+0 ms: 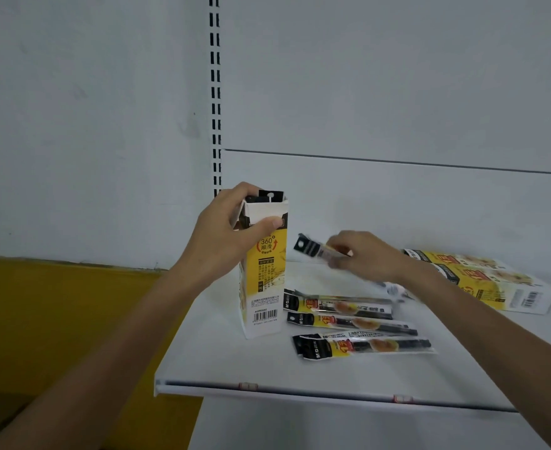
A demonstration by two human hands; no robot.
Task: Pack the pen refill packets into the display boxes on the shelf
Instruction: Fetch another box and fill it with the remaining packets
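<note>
The right hand pinches one refill packet between thumb and curled fingers, gripping it partway along its length. Its black hanger end points left and slightly up, toward the box. The hand and packet are blurred, so the exact finger placement cannot be read.

The left hand wraps the upright display box near its top, thumb across the near face and fingers round the far-left side. The box stands on its base near the left end of the shelf. A black header tab pokes out of its open mouth, so at least one packet is inside.

The step in hand looks like feeding the held packet in. To do it well, the packet should turn upright above the mouth with its plain end down and the hanger end up, matching the tab that shows. The left hand should brace the box without squeezing the mouth narrower. The packet is thin and floppy, so a grip nearer its middle would limit buckling on entry.

Three loose packets lie side by side just right of the box, near the front edge. Flat boxes lie further right, toward the back.
</note>
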